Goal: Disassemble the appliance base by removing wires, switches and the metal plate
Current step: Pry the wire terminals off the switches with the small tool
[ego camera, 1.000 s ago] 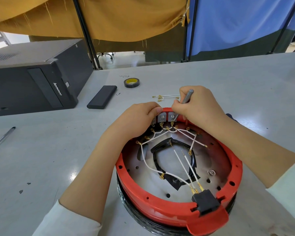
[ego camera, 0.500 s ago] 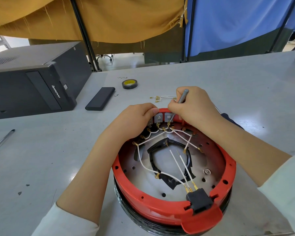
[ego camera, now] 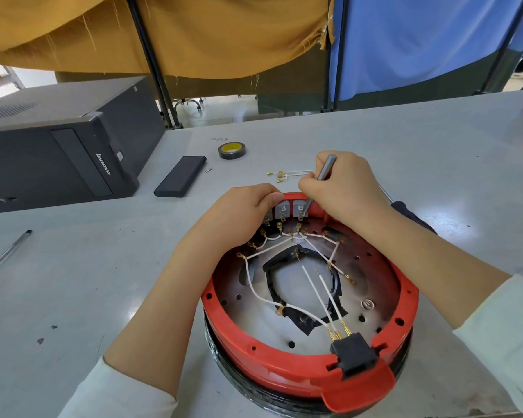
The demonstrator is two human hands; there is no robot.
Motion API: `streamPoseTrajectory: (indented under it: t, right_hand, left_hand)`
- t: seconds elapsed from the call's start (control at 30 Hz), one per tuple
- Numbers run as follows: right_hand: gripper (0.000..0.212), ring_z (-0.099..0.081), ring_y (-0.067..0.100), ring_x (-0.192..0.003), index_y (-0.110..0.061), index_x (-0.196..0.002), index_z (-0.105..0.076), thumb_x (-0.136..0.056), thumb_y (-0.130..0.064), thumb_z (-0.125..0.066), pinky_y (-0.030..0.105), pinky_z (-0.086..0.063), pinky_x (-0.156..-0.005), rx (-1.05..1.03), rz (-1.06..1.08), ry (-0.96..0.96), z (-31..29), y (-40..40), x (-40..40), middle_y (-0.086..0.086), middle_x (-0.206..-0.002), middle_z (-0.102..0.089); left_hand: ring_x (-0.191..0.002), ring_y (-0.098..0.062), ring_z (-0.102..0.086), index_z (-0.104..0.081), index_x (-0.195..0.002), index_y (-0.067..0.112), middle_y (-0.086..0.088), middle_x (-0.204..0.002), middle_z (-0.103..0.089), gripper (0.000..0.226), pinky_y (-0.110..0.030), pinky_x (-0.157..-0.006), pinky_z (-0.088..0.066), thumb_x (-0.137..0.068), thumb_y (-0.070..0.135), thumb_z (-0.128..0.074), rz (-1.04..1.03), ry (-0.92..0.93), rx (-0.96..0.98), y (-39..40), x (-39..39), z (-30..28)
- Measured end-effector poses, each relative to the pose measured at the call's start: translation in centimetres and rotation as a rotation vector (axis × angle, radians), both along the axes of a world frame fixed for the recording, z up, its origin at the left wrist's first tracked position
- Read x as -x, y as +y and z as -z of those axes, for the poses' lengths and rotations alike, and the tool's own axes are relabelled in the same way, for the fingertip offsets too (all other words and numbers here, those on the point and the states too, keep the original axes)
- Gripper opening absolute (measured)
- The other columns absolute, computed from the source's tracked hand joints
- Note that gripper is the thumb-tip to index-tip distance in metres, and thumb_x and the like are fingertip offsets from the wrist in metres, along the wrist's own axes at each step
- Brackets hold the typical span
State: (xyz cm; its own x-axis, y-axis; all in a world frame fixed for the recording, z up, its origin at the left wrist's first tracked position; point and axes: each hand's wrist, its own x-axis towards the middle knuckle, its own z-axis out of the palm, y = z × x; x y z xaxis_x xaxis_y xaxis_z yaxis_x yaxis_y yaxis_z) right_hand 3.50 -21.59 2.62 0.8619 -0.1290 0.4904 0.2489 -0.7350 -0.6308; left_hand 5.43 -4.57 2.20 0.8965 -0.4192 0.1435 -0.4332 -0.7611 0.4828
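Switch step: right hand [ego camera: 341, 188] grips metal tool [ego camera: 325, 168], tip at rightmost switch [ego camera: 300, 209], frame centre. Left hand [ego camera: 239, 215] fingers curled over red base [ego camera: 284, 375] rim. Next: pry it free, probably.

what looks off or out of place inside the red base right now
Several white wires in the red base lie loose, their gold terminals unplugged from the grey switches. That fits mid-disassembly; nothing looks broken or spilled.

Pale sleeves [ego camera: 507, 333] (pushed up), bare forearms.
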Motion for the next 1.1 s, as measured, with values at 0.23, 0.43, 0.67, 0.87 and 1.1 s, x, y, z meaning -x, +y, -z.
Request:
streamPoseTrajectory:
  t: [0.23, 0.43, 0.67, 0.87, 1.1]
  right_hand:
    - [0.036, -0.032, 0.010, -0.047, -0.018, -0.054, -0.034, -0.079, -0.021, -0.059, 0.020, -0.028, -0.044, -0.054, -0.016, -0.052, -0.1, -0.1, 0.2, -0.003, -0.049, -0.034]
    - [0.018, -0.047, 0.005, -0.038, -0.027, -0.079, -0.058, -0.085, -0.043, -0.064, 0.019, -0.040, -0.045, -0.103, -0.323, 0.097, -3.0, -0.8, 2.8, -0.005, -0.049, -0.057]
    - [0.017, -0.062, 0.007, -0.055, -0.029, -0.079, -0.066, -0.088, -0.042, -0.059, 0.012, -0.042, -0.048, 0.229, -0.483, 0.470, -2.9, -1.1, 5.9, -0.005, -0.070, -0.067]
    - [0.029, -0.052, 0.010, -0.074, -0.030, -0.078, -0.044, -0.075, -0.040, -0.071, 0.030, -0.036, -0.058, 0.733, -0.269, 0.539, -2.5, -0.8, 6.9, -0.013, -0.075, -0.052]
    - [0.019, -0.048, 0.010, -0.064, -0.027, -0.092, -0.049, -0.079, -0.022, -0.063, 0.025, -0.032, -0.051, 0.838, -0.234, 0.738, -3.8, 0.1, 7.1, -0.006, -0.092, -0.059]
  left_hand:
    - [-0.091, -0.016, -0.053, -0.061, -0.113, 0.025, -0.001, -0.104, -0.065, 0.031, -0.026, -0.074, -0.037, -0.100, 0.037, -0.035, 0.001, 0.001, -0.007, 0.0, 0.0, 0.1]
    - [-0.095, -0.019, -0.055, -0.061, -0.111, 0.023, 0.000, -0.097, -0.064, 0.031, -0.027, -0.075, -0.036, -0.100, 0.038, -0.036, 0.007, -0.008, -0.007, -0.1, 0.0, 0.0]
    - [-0.103, -0.020, -0.055, -0.061, -0.113, 0.022, -0.002, -0.110, -0.065, 0.032, -0.026, -0.080, -0.037, -0.100, 0.036, -0.036, 0.001, -0.015, -0.003, -0.2, 0.1, 0.0]
    - [-0.107, -0.021, -0.054, -0.061, -0.116, 0.022, -0.003, -0.115, -0.064, 0.033, -0.024, -0.080, -0.035, -0.100, 0.037, -0.036, -0.002, -0.011, 0.001, -0.1, 0.3, -0.1]
    - [-0.108, -0.022, -0.053, -0.060, -0.118, 0.022, -0.003, -0.117, -0.063, 0.034, -0.024, -0.081, -0.035, -0.100, 0.037, -0.035, 0.001, -0.017, -0.008, -0.2, 0.2, -0.1]
